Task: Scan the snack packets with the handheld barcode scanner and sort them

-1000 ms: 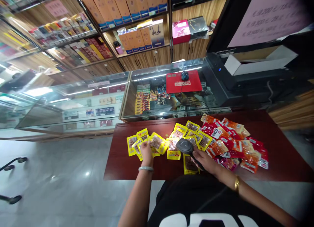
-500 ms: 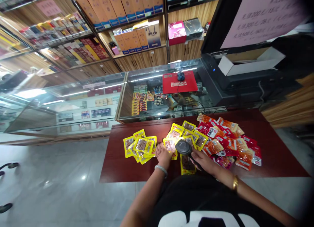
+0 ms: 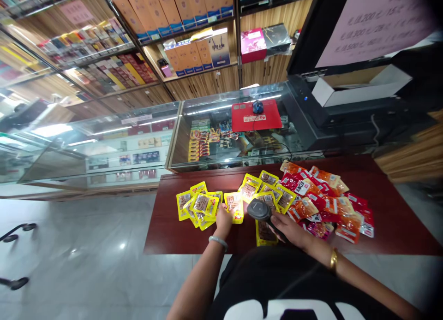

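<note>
Presently, a yellow snack packet (image 3: 234, 205) is pinched in the grip of the left hand (image 3: 223, 221), near the middle of the dark red tabletop (image 3: 387, 237). The packet is held just right of a small heap of yellow packets (image 3: 197, 204), which lies on the left part of the tabletop, and the fingers are closed on its near edge.

A black handheld scanner (image 3: 259, 211) is clasped in the right hand (image 3: 289, 228), with the fingers wrapped around its handle and its rounded head pointed toward the held packet. One more yellow packet (image 3: 266, 232) is seen lying flat on the tabletop under the scanner and the right hand.

Further yellow packets (image 3: 266, 188) are spread just beyond the scanner, and a larger pile of red and orange packets (image 3: 328, 204) is spread to the right of them. A silver bangle (image 3: 218, 240) is worn on the left wrist and a gold bracelet (image 3: 333, 260) on the right.

Beyond the tabletop a glass display case (image 3: 138, 140) is set, with a red mat (image 3: 256, 115) and a mouse (image 3: 258, 107) on top of it.
</note>
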Demonstrator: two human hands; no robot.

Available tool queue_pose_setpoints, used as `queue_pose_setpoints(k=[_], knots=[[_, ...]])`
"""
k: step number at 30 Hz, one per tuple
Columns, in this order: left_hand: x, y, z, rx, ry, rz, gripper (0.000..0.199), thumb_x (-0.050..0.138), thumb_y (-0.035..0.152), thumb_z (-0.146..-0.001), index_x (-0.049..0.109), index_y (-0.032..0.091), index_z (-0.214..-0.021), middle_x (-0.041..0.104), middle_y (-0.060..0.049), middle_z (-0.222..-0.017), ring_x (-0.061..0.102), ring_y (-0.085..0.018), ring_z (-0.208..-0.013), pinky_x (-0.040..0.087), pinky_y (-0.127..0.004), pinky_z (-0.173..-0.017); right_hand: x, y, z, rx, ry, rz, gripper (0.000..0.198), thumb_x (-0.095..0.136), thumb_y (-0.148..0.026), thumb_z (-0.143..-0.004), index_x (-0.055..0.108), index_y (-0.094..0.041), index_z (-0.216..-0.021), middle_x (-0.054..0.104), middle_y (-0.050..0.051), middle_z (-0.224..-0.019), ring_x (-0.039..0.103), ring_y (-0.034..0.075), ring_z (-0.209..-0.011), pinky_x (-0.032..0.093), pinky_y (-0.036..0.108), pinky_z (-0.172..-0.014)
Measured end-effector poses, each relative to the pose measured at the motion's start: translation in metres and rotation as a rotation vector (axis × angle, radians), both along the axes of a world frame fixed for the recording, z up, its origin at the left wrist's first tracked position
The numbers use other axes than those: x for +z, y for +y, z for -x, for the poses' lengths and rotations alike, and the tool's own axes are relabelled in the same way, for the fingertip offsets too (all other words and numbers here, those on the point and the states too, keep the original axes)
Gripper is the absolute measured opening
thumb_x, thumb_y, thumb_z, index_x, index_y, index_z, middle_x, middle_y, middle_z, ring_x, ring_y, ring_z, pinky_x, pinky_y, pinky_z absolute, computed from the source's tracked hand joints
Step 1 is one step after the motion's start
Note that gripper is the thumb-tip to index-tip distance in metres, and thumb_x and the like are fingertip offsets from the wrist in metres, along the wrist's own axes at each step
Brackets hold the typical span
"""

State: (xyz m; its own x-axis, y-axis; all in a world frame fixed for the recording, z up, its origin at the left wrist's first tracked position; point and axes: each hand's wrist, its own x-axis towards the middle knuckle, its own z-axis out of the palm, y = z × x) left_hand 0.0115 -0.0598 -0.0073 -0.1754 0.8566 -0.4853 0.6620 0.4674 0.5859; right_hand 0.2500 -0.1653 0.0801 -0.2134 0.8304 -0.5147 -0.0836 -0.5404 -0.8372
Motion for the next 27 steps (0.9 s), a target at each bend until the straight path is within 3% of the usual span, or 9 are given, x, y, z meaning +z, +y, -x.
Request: queue_pose_setpoints(k=[5, 8, 10, 12, 15, 19, 21, 23, 27], knots=[[0.021, 0.007, 0.049, 0.111, 0.087, -0.068, 0.033, 0.072, 0.037, -0.077, 0.053, 0.02, -0.099, 0.065, -0.006, -0.088, 0.065, -0.025, -0.086, 0.047, -0.035, -0.078, -0.003, 0.003, 0.003, 0.025, 0.008, -0.028, 0.055, 0.048, -0.076, -0.086, 0.057, -0.022, -0.093, 0.046, -0.006, -0.058, 0.038, 0.011, -0.044, 0.028, 0.024, -0.044], [0.039, 0.015, 0.08, 0.209, 0.416, -0.266, 0.051, 0.075, 0.043, -0.075, 0.052, 0.022, -0.115, 0.064, -0.012, -0.114, 0.059, -0.032, -0.112, 0.045, -0.043, -0.092, -0.006, 0.003, 0.001, 0.011, 0.009, -0.03, 0.054, 0.048, -0.076, -0.086, 0.056, -0.022, -0.092, 0.048, -0.005, -0.059, 0.039, 0.01, -0.045, 0.028, 0.023, -0.044], [0.045, 0.022, 0.08, 0.139, 0.547, -0.405, 0.06, 0.074, 0.042, -0.075, 0.049, 0.022, -0.125, 0.057, -0.015, -0.131, 0.049, -0.034, -0.127, 0.039, -0.046, -0.103, -0.008, 0.001, -0.001, -0.005, 0.011, -0.028, 0.055, 0.048, -0.075, -0.087, 0.056, -0.022, -0.095, 0.048, -0.005, -0.06, 0.039, 0.01, -0.045, 0.028, 0.023, -0.044], [0.042, 0.031, 0.059, -0.032, 0.482, -0.429, 0.054, 0.071, 0.04, -0.078, 0.051, 0.02, -0.124, 0.058, -0.015, -0.13, 0.049, -0.033, -0.128, 0.036, -0.045, -0.106, -0.01, -0.001, -0.003, -0.031, 0.004, -0.017, 0.055, 0.048, -0.075, -0.086, 0.056, -0.022, -0.095, 0.048, -0.006, -0.06, 0.038, 0.009, -0.044, 0.028, 0.022, -0.043], [0.026, 0.047, 0.0, -0.266, 0.259, -0.353, 0.044, 0.069, 0.041, -0.08, 0.058, 0.02, -0.117, 0.064, -0.014, -0.12, 0.055, -0.03, -0.119, 0.037, -0.041, -0.105, -0.011, -0.004, -0.006, -0.056, -0.019, -0.002, 0.056, 0.049, -0.077, -0.085, 0.056, -0.022, -0.093, 0.047, -0.006, -0.059, 0.039, 0.01, -0.043, 0.029, 0.022, -0.041], [0.006, 0.067, -0.073, -0.36, 0.212, -0.217, 0.054, 0.079, 0.041, -0.071, 0.061, 0.017, -0.116, 0.064, -0.019, -0.121, 0.055, -0.034, -0.12, 0.038, -0.042, -0.102, -0.008, -0.007, -0.012, -0.065, -0.069, -0.021, 0.059, 0.047, -0.079, -0.084, 0.058, -0.022, -0.092, 0.051, -0.004, -0.059, 0.043, 0.012, -0.044, 0.033, 0.024, -0.043], [0.001, 0.074, -0.09, -0.348, 0.197, -0.128, 0.059, 0.086, 0.038, -0.062, 0.063, 0.017, -0.111, 0.066, -0.02, -0.117, 0.056, -0.036, -0.12, 0.039, -0.044, -0.099, -0.004, -0.009, -0.016, -0.074, -0.109, -0.04, 0.06, 0.046, -0.079, -0.084, 0.062, -0.021, -0.095, 0.054, -0.002, -0.061, 0.048, 0.014, -0.047, 0.037, 0.026, -0.046], [-0.004, 0.077, -0.093, -0.246, 0.005, -0.017, 0.055, 0.09, 0.033, -0.054, 0.066, 0.017, -0.101, 0.069, -0.019, -0.11, 0.058, -0.037, -0.118, 0.043, -0.043, -0.095, -0.001, -0.01, -0.02, -0.079, -0.134, -0.057, 0.06, 0.046, -0.077, -0.085, 0.064, -0.021, -0.099, 0.055, -0.001, -0.061, 0.051, 0.016, -0.051, 0.039, 0.028, -0.049], [-0.01, 0.073, -0.076, -0.038, -0.454, 0.176, 0.04, 0.085, 0.041, -0.063, 0.069, 0.017, -0.089, 0.074, -0.013, -0.089, 0.069, -0.029, -0.093, 0.051, -0.036, -0.079, -0.001, -0.011, -0.021, -0.088, -0.111, -0.04, 0.059, 0.047, -0.077, -0.085, 0.061, -0.021, -0.098, 0.05, -0.003, -0.061, 0.045, 0.014, -0.049, 0.036, 0.026, -0.047]])
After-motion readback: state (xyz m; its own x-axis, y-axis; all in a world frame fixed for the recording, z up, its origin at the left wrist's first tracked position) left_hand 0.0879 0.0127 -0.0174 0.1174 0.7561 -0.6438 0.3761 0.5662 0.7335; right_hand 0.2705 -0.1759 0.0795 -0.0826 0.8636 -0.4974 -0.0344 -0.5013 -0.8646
